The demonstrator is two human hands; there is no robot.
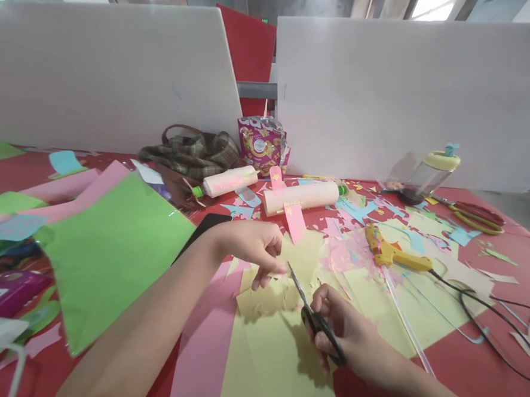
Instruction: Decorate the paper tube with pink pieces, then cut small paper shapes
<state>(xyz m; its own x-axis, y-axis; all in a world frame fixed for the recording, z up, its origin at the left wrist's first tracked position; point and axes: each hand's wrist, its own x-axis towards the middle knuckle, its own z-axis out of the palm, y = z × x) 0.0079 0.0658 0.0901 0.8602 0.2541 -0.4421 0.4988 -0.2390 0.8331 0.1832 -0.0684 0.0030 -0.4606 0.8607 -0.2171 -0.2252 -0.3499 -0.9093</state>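
At the desk's (529, 260) left edge: one purple box (17, 291), glossy, with a white device (4, 332) and its cable just in front. Next, one large green sheet (120, 261), overlying pink paper at its far edge. Beyond it, one plaid bag (194, 152) with a brown handle, set before a white panel (105, 76). Under the left forearm, one black flat object (204, 227), partly hidden. One pale roll (230, 181), green end to the left.

Left hand (260, 251): above the yellow paper, fingers loosely curled, thumb near the forefinger; whether a scrap sits between them cannot be told. One purple snack packet (262, 145), upright, behind. Yellow paper (274, 353): flat on the desk, below both hands. Black-handled scissors (318, 327): above the yellow paper, blades toward the left fingertips, tip just beside them. Second pale roll (307, 197), green end to the right, pink strips against it. Right hand (338, 332): closed around the scissor handles.

Rightward: one yellow glue gun (398, 254), clear stick (404, 316) near it; one clear bottle (432, 177), yellow-lidded; second scissors (477, 216), red and yellow-green handles.
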